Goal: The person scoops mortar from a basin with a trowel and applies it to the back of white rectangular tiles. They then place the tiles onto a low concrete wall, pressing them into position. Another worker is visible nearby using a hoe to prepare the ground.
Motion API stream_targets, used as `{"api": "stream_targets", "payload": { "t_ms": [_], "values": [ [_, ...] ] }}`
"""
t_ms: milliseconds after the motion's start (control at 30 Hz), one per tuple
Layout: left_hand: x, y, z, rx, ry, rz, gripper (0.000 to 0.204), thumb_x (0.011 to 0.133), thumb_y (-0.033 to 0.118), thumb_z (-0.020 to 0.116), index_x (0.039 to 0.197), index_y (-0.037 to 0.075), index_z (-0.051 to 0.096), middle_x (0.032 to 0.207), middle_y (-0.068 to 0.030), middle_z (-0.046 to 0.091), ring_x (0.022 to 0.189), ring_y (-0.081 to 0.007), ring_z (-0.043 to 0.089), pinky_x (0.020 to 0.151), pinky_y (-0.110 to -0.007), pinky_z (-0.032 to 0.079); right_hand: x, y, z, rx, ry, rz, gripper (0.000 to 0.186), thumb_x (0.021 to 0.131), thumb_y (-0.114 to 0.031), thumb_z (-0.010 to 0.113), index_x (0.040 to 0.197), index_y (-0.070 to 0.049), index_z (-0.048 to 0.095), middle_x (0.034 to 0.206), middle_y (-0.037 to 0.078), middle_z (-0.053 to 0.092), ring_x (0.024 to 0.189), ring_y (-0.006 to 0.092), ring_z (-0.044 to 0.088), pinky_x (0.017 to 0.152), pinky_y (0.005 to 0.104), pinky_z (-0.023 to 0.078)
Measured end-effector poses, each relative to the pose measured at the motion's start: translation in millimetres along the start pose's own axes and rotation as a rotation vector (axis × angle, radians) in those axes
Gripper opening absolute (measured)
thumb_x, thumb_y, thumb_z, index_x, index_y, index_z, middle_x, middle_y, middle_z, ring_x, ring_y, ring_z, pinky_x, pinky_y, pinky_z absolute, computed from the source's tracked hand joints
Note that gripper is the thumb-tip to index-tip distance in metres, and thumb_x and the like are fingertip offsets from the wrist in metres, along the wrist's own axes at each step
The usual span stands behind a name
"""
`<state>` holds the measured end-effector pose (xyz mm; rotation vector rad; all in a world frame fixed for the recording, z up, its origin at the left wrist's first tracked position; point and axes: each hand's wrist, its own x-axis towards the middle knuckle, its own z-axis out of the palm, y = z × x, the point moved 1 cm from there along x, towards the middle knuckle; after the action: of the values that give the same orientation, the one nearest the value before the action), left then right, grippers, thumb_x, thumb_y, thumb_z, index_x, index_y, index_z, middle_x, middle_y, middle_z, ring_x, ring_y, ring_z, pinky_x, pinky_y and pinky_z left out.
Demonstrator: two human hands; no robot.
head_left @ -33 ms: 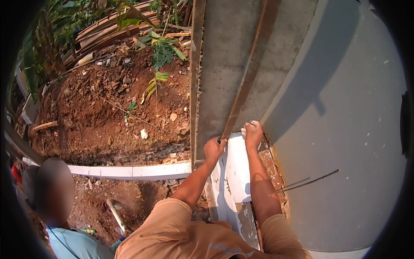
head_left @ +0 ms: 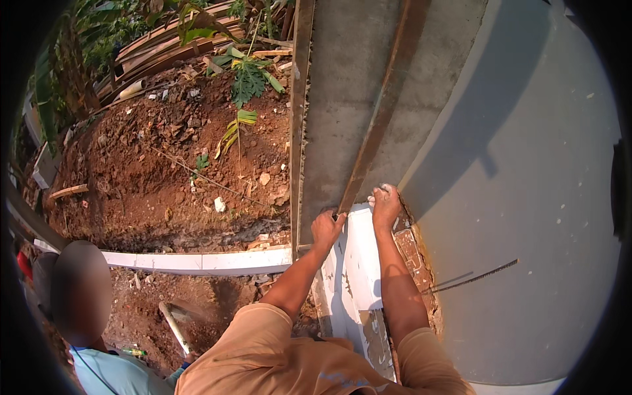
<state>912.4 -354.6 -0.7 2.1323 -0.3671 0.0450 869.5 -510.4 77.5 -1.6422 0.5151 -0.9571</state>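
My left hand (head_left: 327, 228) is closed at the lower end of a long brown bar (head_left: 376, 128), its thumb against the bar's tip. The bar slants up across a grey concrete surface (head_left: 336, 85). To the right, my right hand (head_left: 386, 205) is curled shut at the far end of a white block (head_left: 363, 247). Its fingertips are whitened, and whatever they pinch is hidden. The block lies between my forearms, its near end by a flaking, paint-worn ledge (head_left: 376, 332).
A grey wall (head_left: 526, 230) stands on the right, with a thin ribbed rod (head_left: 480, 273) sticking out of the rough brick edge (head_left: 413, 253). At lower left, a co-worker in a light blue top (head_left: 118, 368) holds a long-handled tool (head_left: 175, 327). Reddish soil (head_left: 131, 178) lies beyond a low white wall (head_left: 217, 263).
The co-worker's tool has shifted very slightly to the left. Both my hands are in the same places.
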Motion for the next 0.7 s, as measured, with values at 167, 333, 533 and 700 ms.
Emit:
{"api": "stream_targets", "payload": {
  "t_ms": [167, 333, 533, 700],
  "values": [
    [10, 0, 5, -0.017, 0.031, 0.03, 0.052, 0.085, 0.05, 0.067, 0.093, -0.002, 0.071, 0.09, -0.0278, 0.07, 0.089, -0.0468, 0.067, 0.078, -0.055, 0.051, 0, -7, 12, -0.254, 0.005, -0.249, 0.021, 0.094, -0.002, 0.065, 0.114, 0.004, 0.066, 0.096, 0.017, 0.071, 0.072, 0.0205, 0.071, 0.064, 0.0311, 0.057],
    [10, 1, 2, -0.02, 0.037, 0.028, 0.051, 0.085, 0.049, 0.067, 0.093, -0.001, 0.071, 0.091, -0.0271, 0.07, 0.089, -0.0462, 0.067, 0.079, -0.054, 0.051, -9, -12, 15, -0.445, -0.038, -0.418, 0.018, 0.093, -0.002, 0.061, 0.11, 0.002, 0.068, 0.096, 0.017, 0.069, 0.082, 0.0335, 0.069, 0.075, 0.0398, 0.055],
    [9, 2, 2, -0.038, 0.002, 0.017, 0.051, 0.086, 0.049, 0.067, 0.095, -0.001, 0.071, 0.092, -0.0266, 0.07, 0.089, -0.0462, 0.067, 0.079, -0.055, 0.051, 3, -14, 8, -0.366, -0.324, -0.281, 0.018, 0.092, -0.004, 0.062, 0.107, 0.005, 0.066, 0.1, 0.017, 0.068, 0.097, 0.0339, 0.068, 0.086, 0.0373, 0.051],
    [6, -1, 2, -0.047, 0.038, 0.025, 0.049, 0.087, 0.048, 0.066, 0.093, 0.0, 0.071, 0.092, -0.0264, 0.07, 0.089, -0.0469, 0.067, 0.079, -0.055, 0.051, -15, -32, 10, -0.099, -0.392, 0.096, 0.05, 0.088, -0.005, 0.067, 0.133, 0.003, 0.047, 0.121, 0.024, 0.062, 0.111, 0.0377, 0.063, 0.095, 0.0404, 0.048]
  ]
}}
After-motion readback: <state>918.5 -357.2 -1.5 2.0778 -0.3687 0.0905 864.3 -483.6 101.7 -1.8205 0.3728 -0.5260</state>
